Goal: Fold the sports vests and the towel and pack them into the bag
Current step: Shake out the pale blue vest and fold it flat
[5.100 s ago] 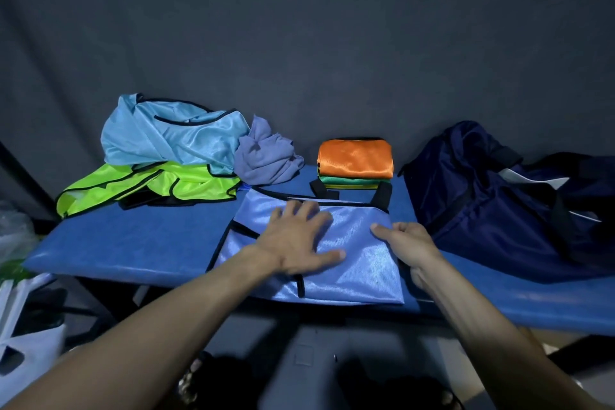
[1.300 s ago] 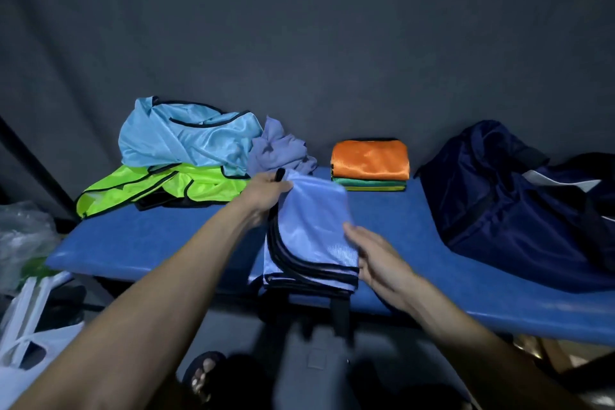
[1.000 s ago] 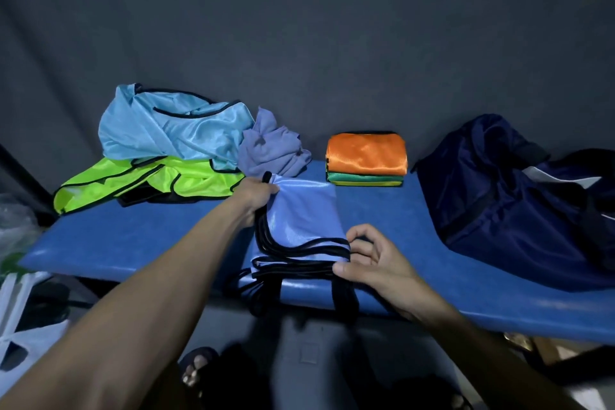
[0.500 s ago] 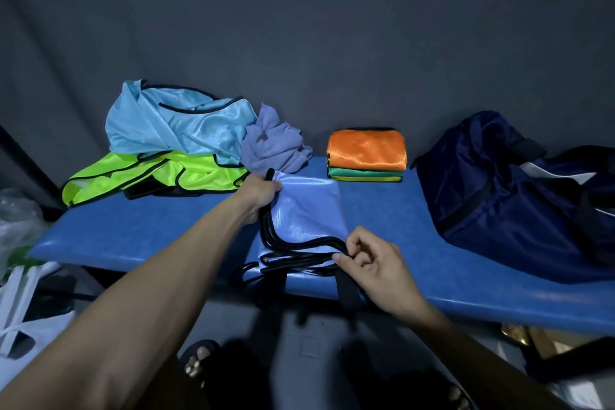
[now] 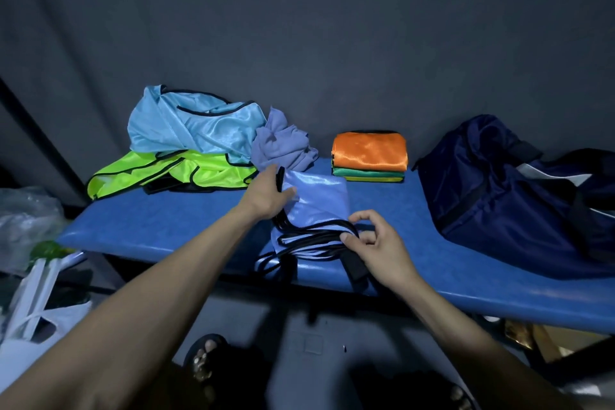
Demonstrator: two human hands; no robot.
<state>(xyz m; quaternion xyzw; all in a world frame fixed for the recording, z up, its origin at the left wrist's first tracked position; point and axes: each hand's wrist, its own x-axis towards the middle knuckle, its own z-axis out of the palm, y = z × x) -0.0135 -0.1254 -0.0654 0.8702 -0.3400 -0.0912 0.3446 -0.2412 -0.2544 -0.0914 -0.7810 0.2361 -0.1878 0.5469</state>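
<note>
The half-folded periwinkle vest [image 5: 316, 206] lies at the front edge of the blue desk [image 5: 173, 223], its black-trimmed straps spilling over the rim, with the left hand [image 5: 269, 193] closed on its far corner and the right hand [image 5: 372, 243] pinching the bunched trim near the edge. The slick fabric looks likely to slide apart or slip off the desk if either grip loosens. The loose straps could spoil a flat fold meant for the orange-topped stack [image 5: 369, 156] and the navy bag [image 5: 519, 196].

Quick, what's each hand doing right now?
Left hand: grips the far edge of the half-folded blue vest.
Right hand: pinches the vest's black-trimmed near edge.
</note>
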